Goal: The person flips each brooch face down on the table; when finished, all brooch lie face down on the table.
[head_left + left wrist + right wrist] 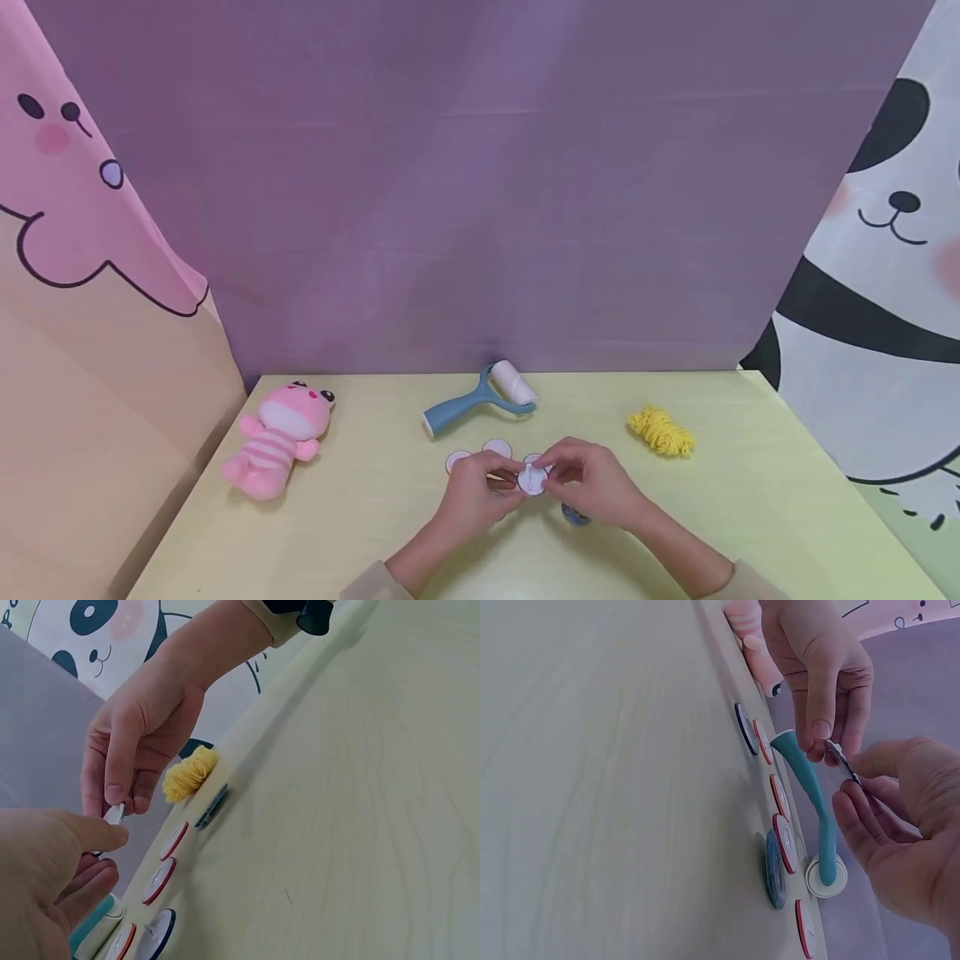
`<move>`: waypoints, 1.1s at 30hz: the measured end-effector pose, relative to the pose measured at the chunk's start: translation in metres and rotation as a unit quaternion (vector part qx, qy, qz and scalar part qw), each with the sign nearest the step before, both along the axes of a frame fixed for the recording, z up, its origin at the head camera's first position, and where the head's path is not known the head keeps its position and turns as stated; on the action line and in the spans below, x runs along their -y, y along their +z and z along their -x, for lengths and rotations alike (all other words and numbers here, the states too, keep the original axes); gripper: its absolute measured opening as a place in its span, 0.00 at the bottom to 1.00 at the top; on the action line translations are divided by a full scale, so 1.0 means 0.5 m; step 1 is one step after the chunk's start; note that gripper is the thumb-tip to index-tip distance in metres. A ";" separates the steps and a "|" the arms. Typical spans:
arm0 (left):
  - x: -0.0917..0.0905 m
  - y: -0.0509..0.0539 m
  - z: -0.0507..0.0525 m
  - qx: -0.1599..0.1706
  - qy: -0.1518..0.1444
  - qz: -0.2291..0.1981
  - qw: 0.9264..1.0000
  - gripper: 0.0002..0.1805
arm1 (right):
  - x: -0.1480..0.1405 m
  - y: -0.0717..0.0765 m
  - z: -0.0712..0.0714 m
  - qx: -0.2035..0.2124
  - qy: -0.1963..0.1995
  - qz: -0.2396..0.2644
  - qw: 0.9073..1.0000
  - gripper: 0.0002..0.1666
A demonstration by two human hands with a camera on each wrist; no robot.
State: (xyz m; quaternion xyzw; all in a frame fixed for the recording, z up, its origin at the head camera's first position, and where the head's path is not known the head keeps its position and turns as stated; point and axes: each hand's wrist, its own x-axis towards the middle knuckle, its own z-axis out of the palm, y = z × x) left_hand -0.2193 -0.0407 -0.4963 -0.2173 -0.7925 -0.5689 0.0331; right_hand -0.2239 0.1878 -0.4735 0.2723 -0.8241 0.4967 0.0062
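A small round badge (532, 480) with a white back, a raised piece across it, is held up between both hands over the table. My left hand (480, 493) pinches its left edge between thumb and fingers. On the opposite edge, my right hand (596, 487) pinches it too. In the right wrist view the badge (842, 760) appears nearly edge-on. Below lie several more round badges, white side up with coloured rims, among them a red-rimmed badge (159, 880) and a dark-rimmed badge (156, 935). A blue patterned badge (576, 516) lies beneath the right hand.
A blue-handled lint roller (457, 410) lies behind the hands on the pale table (360, 467). Yellow yarn (662, 432) is at the right, and a pink striped plush toy (273, 442) at the left. A purple backdrop (480, 183) rises behind the table.
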 end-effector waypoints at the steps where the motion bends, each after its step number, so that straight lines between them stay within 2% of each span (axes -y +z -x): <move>1: 0.001 -0.001 -0.001 -0.005 -0.002 0.008 1.000 0.14 | 0.000 -0.001 -0.001 -0.001 0.005 -0.002 1.000 0.13; 4: 0.003 -0.003 -0.005 -0.014 -0.005 0.028 0.999 0.14 | 0.000 -0.004 -0.003 -0.015 0.018 -0.019 1.000 0.15; 10: 0.005 -0.008 -0.010 -0.046 -0.006 0.080 0.996 0.13 | 0.010 -0.010 -0.009 -0.062 0.011 -0.085 0.994 0.14; 16: 0.004 -0.026 -0.010 -0.107 0.001 0.155 0.982 0.12 | 0.011 -0.019 -0.015 -0.079 0.027 -0.112 0.990 0.12; 20: 0.004 -0.029 -0.009 -0.135 0.006 0.196 0.971 0.11 | 0.013 -0.028 -0.014 -0.110 0.036 -0.131 0.985 0.11; 25: 0.001 -0.028 -0.010 -0.151 0.002 0.229 0.962 0.10 | 0.017 -0.035 -0.012 -0.154 0.032 -0.154 0.976 0.10; 30: -0.003 -0.028 -0.010 -0.163 0.002 0.255 0.953 0.07 | 0.016 -0.038 -0.010 -0.161 0.033 -0.168 0.972 0.09; 33: -0.005 -0.029 -0.008 -0.182 0.003 0.271 0.945 0.06 | 0.017 -0.041 -0.009 -0.168 0.033 -0.176 0.969 0.09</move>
